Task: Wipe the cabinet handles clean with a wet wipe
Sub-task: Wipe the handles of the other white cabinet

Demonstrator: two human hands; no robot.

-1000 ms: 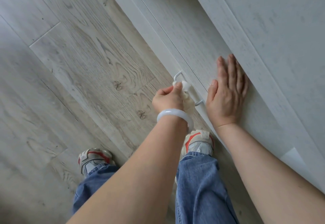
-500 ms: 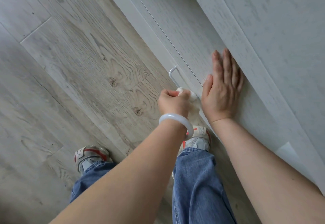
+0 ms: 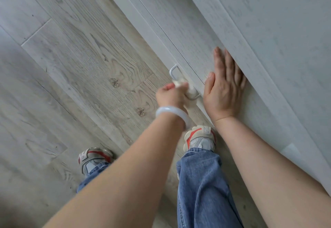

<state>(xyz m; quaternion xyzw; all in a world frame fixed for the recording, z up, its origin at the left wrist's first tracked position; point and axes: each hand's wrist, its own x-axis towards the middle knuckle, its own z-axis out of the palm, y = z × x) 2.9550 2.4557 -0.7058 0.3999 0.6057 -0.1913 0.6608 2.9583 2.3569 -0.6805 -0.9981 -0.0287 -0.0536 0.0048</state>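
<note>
the white cabinet handle is taken as the landmark. it is fixed low on the pale cabinet door, just above the wood-grain floor. the wet wipe is bunched around the handle's nearer stretch and is gripped there by the left hand, whose fingers are curled tightly around wipe and bar together. the far end of the handle is left bare beyond the wipe; the near end is seen just past the knuckles. the right hand is laid flat on the door just beside the handle, fingers straight and together, with nothing held.

the task is judged to be under way on this handle: contact has been made, but how much of the bar has been cleaned cannot be told. no other handles are shown, so what is left beyond this one cannot be judged. a white bangle is worn on the left wrist.
</note>
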